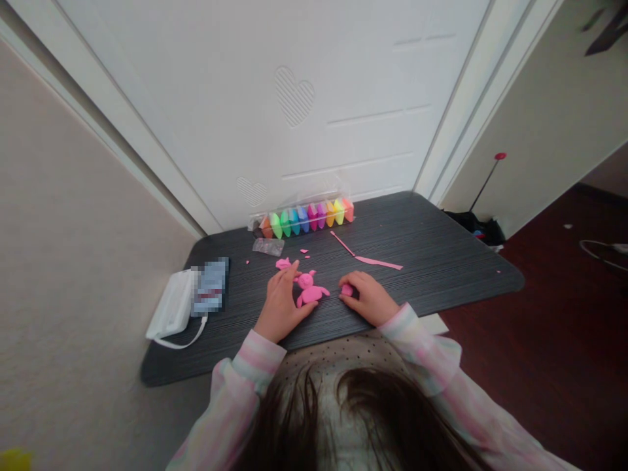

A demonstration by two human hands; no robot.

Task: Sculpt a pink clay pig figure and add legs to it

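Note:
A small pink clay figure [310, 294] with a round head, ears and limbs lies flat on the dark table. My left hand [281, 302] curves around its left side, the thumb along its lower edge and the fingers by its upper left arm. Between the thumb and fingers of my right hand [367, 296] is a lump of pink clay [347, 289], just right of the figure. Another pink clay piece [283, 263] lies beyond my left fingertips. Farther back rests a thin pink clay tool [342, 243], touching a flat pink strip [379, 263].
A row of colored clay packs [304, 219] in clear plastic lines the back edge, with a small clear packet [268, 246] in front. On the left, a white device [173, 304] with a cable sits beside a blurred-out item [210, 286]. A white door [363, 78] stands behind the table [441, 261].

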